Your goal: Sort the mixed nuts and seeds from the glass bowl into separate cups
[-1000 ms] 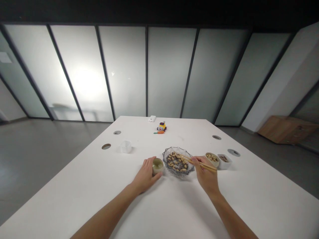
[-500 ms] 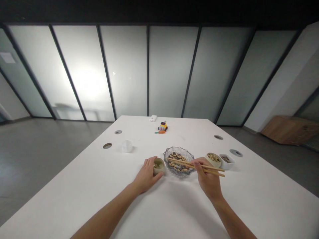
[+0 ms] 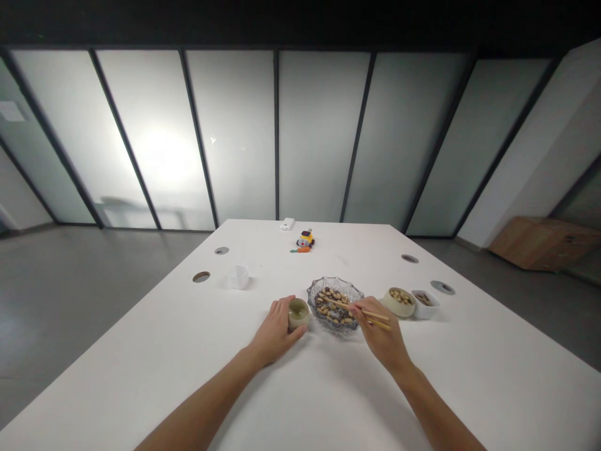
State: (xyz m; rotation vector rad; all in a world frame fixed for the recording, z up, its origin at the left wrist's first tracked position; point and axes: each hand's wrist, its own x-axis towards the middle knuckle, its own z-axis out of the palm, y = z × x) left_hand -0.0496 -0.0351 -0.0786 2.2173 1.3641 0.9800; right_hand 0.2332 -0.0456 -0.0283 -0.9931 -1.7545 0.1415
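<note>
My left hand (image 3: 279, 332) curves around the near left side of a small ceramic cup (image 3: 299, 321), holding it on the white table. My right hand (image 3: 382, 332) grips a pair of wooden chopsticks (image 3: 340, 305). Their tips reach down among the pale nuts and dark seeds (image 3: 332, 297) in a faceted glass bowl (image 3: 351, 288). The bowl stands just right of the cup. Whether the tips pinch a piece is too small to make out. Beyond my right hand sits a cream bowl of nuts (image 3: 399, 300), beside a white container with dark pieces (image 3: 426, 304).
A clear plastic container (image 3: 239, 277) stands to the left on the white table (image 3: 164, 363). Farther back are an orange toy carrot (image 3: 300, 250), a yellow toy car (image 3: 305, 238) and a small white object (image 3: 287, 223). Round holes, including one at left (image 3: 201, 276), pierce the tabletop.
My right hand has shifted slightly left, and the chopsticks have turned, their tips now deeper over the bowl's middle. My left hand stays on the cup.
</note>
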